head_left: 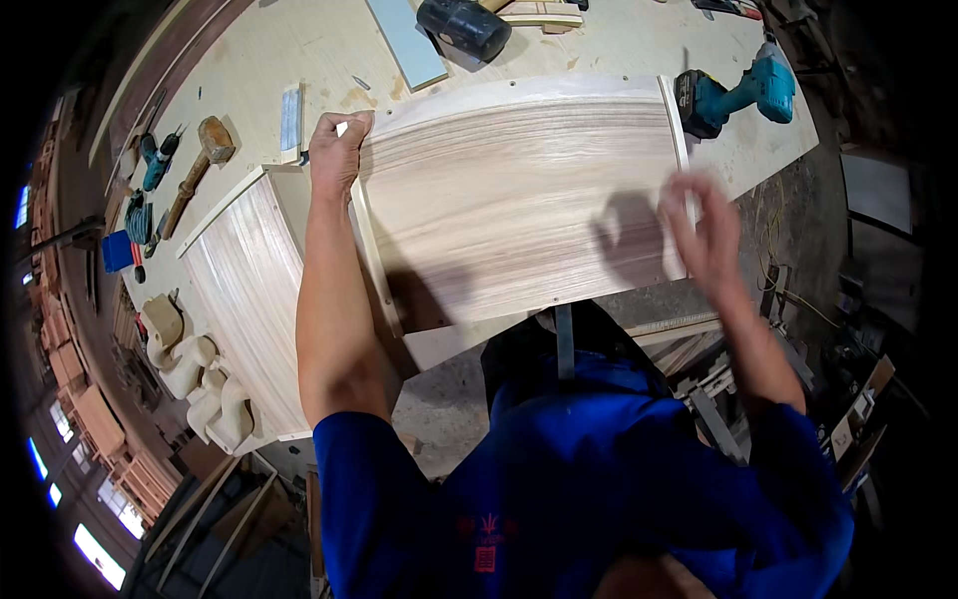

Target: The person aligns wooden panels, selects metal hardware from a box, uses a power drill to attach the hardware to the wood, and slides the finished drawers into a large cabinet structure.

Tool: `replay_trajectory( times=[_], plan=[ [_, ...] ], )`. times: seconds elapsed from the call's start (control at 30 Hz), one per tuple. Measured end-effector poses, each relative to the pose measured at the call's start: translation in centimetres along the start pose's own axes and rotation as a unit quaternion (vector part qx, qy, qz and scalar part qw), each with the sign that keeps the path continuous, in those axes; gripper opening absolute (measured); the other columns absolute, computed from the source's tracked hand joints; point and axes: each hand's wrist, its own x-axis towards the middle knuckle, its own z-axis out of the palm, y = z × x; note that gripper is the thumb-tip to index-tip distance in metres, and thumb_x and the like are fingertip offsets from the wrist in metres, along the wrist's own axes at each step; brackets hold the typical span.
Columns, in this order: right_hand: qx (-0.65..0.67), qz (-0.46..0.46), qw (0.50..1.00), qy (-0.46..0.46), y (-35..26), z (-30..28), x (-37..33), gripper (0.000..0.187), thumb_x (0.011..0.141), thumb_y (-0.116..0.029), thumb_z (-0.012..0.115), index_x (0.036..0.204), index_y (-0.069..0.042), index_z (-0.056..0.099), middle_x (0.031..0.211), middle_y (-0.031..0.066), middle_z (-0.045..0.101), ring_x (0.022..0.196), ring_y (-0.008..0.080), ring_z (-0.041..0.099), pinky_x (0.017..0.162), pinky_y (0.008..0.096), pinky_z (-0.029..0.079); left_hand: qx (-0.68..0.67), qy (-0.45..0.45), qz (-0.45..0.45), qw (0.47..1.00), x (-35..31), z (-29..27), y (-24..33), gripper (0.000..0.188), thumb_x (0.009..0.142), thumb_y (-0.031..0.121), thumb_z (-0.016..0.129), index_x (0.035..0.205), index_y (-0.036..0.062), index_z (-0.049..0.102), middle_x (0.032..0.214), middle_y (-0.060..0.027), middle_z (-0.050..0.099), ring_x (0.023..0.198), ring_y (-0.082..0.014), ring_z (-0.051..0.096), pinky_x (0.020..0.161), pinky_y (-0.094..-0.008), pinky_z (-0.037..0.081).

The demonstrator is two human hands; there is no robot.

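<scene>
A pale wood-grain panel (pixel 519 185), edged with narrow wooden strips, lies on the workbench in front of me. Small screw heads or holes dot its border. My left hand (pixel 339 150) is closed around the panel's far left corner, its thumb on top. At the right edge strip, my right hand (pixel 707 235) is smeared by motion, its fingers bent. Whether it touches the strip I cannot tell, and nothing shows in it. Its shadow falls on the panel.
A similar panel (pixel 249 250) lies to the left, beside carved wooden pieces (pixel 185 364). A wooden mallet (pixel 205 160) and a small drill (pixel 160 160) are farther left. A black rubber mallet (pixel 464 28) is at the back; a teal cordless drill (pixel 743 92) stands on the right of the workbench (pixel 279 50).
</scene>
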Motion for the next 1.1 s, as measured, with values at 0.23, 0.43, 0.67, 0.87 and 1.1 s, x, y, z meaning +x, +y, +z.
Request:
replay_trajectory(
  times=[0.23, 0.43, 0.67, 0.87, 1.1],
  plan=[
    [0.356, 0.524, 0.730, -0.257, -2.8, 7.9, -10.9, 0.029, 0.097, -0.028, 0.066, 0.105, 0.000, 0.064, 0.092, 0.0080, 0.066, 0.081, 0.0135, 0.065, 0.070, 0.0279, 0.054, -0.008, -0.003, -0.004, 1.000, 0.5, 0.7, -0.1, 0.015, 0.089, 0.004, 0.074, 0.095, 0.0005, 0.060, 0.099, -0.0131, 0.071, 0.090, -0.0139, 0.067, 0.084, -0.0247, 0.053],
    [0.492, 0.535, 0.652, -0.216, 0.2, 10.1, -12.1, 0.015, 0.103, -0.021, 0.056, 0.099, -0.007, 0.062, 0.082, 0.0023, 0.063, 0.071, 0.0128, 0.061, 0.064, 0.0264, 0.052, -0.003, -0.003, -0.001, 1.000, 0.6, 0.3, -0.3, 0.016, 0.088, 0.006, 0.075, 0.094, 0.0011, 0.061, 0.097, -0.0103, 0.070, 0.087, -0.0121, 0.065, 0.081, -0.0237, 0.053],
    [0.447, 0.471, 0.699, -0.301, 2.7, 10.4, -12.9, 0.020, 0.102, -0.015, 0.052, 0.086, -0.006, 0.060, 0.072, 0.0037, 0.058, 0.059, 0.0109, 0.049, 0.050, 0.0241, 0.036, 0.165, 0.011, 0.003, 0.986, -0.3, 1.1, 1.2, 0.021, 0.090, 0.018, 0.074, 0.094, 0.0014, 0.063, 0.093, -0.0052, 0.069, 0.083, -0.0101, 0.059, 0.076, -0.0254, 0.048],
    [0.484, 0.542, 0.653, -0.214, 0.2, 9.9, -13.0, 0.024, 0.100, -0.018, 0.054, 0.083, -0.003, 0.062, 0.068, 0.0051, 0.059, 0.056, 0.0149, 0.056, 0.050, 0.0275, 0.043, 0.295, 0.033, 0.053, 0.954, -1.5, 2.9, 2.3, 0.029, 0.089, 0.027, 0.076, 0.092, 0.0011, 0.062, 0.074, -0.0021, 0.059, 0.069, -0.0114, 0.050, 0.063, -0.0298, 0.044],
    [0.517, 0.548, 0.606, -0.255, 1.9, 11.9, -12.8, 0.014, 0.101, -0.013, 0.049, 0.088, -0.010, 0.052, 0.066, -0.0026, 0.044, 0.055, 0.0106, 0.041, 0.053, 0.0274, 0.037, 0.503, -0.223, 0.257, 0.794, -12.8, 8.2, 8.5, 0.087, 0.073, 0.039, 0.082, 0.144, 0.0080, 0.042, 0.154, -0.0266, 0.028, 0.143, -0.0479, 0.022, 0.114, -0.0604, 0.020]
  ],
)
